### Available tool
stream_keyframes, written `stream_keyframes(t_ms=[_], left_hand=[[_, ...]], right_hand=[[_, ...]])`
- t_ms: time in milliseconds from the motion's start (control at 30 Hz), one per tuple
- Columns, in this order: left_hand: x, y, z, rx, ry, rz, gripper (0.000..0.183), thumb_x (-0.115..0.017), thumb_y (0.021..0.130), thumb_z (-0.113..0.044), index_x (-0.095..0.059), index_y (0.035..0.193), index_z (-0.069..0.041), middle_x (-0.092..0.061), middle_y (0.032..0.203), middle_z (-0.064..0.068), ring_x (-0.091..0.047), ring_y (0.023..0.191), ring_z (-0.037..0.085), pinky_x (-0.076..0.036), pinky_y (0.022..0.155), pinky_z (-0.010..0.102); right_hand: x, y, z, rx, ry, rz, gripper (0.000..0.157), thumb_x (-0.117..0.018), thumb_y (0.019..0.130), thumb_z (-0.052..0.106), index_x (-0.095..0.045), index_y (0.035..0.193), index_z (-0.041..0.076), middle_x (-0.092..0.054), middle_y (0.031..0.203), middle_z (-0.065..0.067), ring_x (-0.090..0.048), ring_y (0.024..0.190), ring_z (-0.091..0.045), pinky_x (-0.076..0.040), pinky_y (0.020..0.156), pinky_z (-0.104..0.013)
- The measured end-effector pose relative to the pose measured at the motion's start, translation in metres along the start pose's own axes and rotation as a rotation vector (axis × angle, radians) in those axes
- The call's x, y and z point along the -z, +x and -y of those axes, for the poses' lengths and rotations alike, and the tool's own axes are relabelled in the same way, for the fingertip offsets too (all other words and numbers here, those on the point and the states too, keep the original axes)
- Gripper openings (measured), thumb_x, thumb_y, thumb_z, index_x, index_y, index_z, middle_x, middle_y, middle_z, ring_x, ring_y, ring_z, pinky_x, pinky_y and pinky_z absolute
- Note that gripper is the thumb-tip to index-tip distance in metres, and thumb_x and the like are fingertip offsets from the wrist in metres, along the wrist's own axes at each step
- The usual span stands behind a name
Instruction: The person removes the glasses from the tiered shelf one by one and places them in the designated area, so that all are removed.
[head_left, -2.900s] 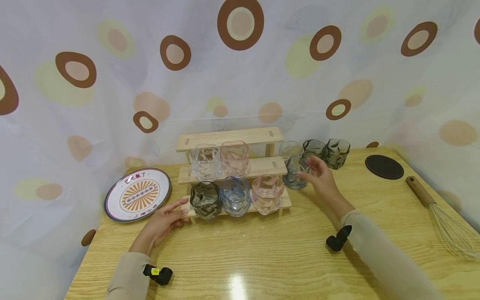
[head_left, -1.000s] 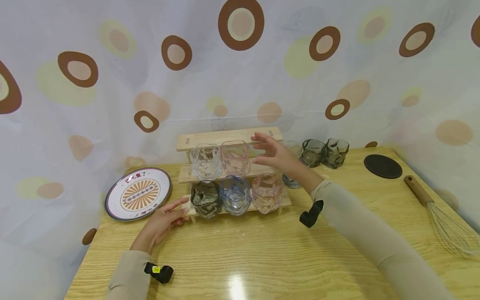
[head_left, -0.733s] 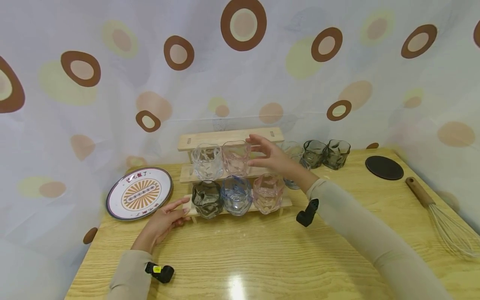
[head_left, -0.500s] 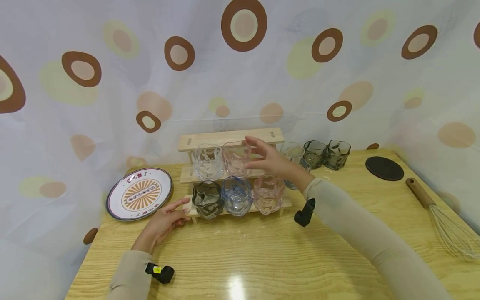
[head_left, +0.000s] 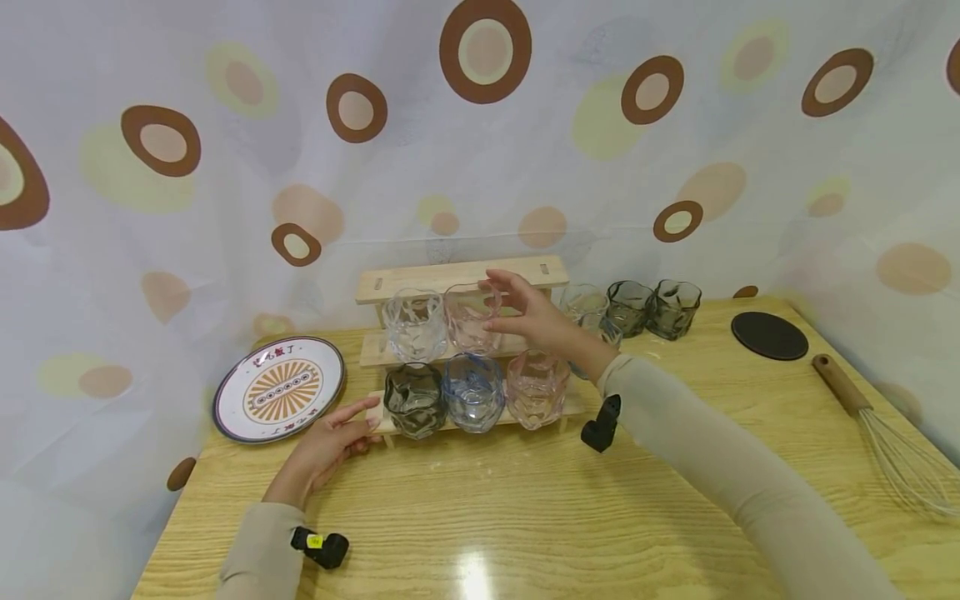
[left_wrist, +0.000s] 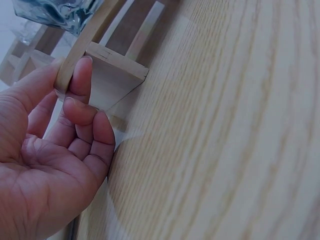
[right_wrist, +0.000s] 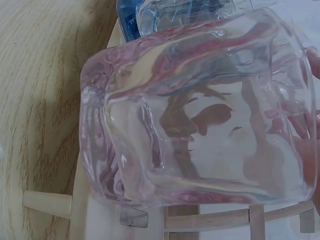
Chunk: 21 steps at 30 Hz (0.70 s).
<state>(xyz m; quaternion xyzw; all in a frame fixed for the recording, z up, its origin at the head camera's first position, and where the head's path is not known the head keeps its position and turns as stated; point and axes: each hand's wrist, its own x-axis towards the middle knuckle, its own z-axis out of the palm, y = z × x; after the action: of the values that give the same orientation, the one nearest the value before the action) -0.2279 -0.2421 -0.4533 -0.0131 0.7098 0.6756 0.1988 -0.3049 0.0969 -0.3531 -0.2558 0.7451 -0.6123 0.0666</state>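
Reaching farther left than a second ago, the right hand (head_left: 531, 317) curves round the upper wavy pink-tinted glass (head_left: 469, 323), mid-frame, grip unclear, seemingly handling it; the left hand (head_left: 327, 443) pinches the pale-wood tiered rack (head_left: 450, 277), lower left.

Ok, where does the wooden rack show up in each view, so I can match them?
Head: wooden rack at centre, bearing glasses.
Left wrist: rack at upper left, edge pinched by the left hand.
Right wrist: rack mainly along the bottom, partly behind a pink glass.
Shared landmark: the wood-grain table.
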Motion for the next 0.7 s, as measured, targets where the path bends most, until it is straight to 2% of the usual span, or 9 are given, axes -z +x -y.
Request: stream_keyframes(t_ms=[267, 433, 533, 700], left_hand=[[0.0009, -0.0005, -0.0005, 0.000, 0.007, -0.004, 0.056, -0.061, 0.093, -0.015, -0.040, 0.144, -0.007, -0.055, 0.094, 0.002, -0.062, 0.080, 0.011, -0.046, 0.068, 0.023], [-0.0001, -0.0004, 0.0011, -0.004, -0.006, -0.008, 0.055, -0.061, 0.093, -0.014, -0.042, 0.143, -0.006, -0.058, 0.101, 0.001, -0.063, 0.081, 0.010, -0.047, 0.068, 0.023], [-0.0006, -0.0002, 0.0018, -0.002, -0.012, -0.012, 0.053, -0.062, 0.093, -0.015, -0.044, 0.142, -0.008, -0.059, 0.105, 0.001, -0.064, 0.082, 0.011, -0.047, 0.068, 0.022], [-0.0004, 0.0004, 0.0013, 0.001, -0.011, -0.016, 0.053, -0.062, 0.092, -0.015, -0.045, 0.142, -0.008, -0.059, 0.101, 0.001, -0.064, 0.082, 0.011, -0.047, 0.068, 0.022]], right_hand=[[-0.0005, 0.0034, -0.0032, 0.029, -0.003, -0.008, 0.074, -0.066, 0.086, -0.001, -0.026, 0.148, 0.007, -0.037, 0.144, -0.014, -0.041, 0.128, -0.033, -0.038, 0.103, -0.045], [-0.0029, 0.0013, -0.0020, 0.027, 0.000, -0.035, 0.073, -0.067, 0.085, -0.002, -0.028, 0.147, 0.006, -0.038, 0.143, -0.015, -0.040, 0.129, -0.032, -0.040, 0.100, -0.044], [-0.0030, -0.0006, -0.0017, 0.023, -0.004, -0.052, 0.073, -0.068, 0.085, -0.001, -0.029, 0.147, 0.005, -0.039, 0.143, -0.014, -0.040, 0.130, -0.030, -0.040, 0.101, -0.044], [-0.0001, -0.0025, -0.0031, 0.009, -0.002, -0.078, 0.073, -0.070, 0.085, 0.003, -0.031, 0.147, 0.008, -0.040, 0.142, -0.011, -0.040, 0.130, -0.028, -0.036, 0.104, -0.044]])
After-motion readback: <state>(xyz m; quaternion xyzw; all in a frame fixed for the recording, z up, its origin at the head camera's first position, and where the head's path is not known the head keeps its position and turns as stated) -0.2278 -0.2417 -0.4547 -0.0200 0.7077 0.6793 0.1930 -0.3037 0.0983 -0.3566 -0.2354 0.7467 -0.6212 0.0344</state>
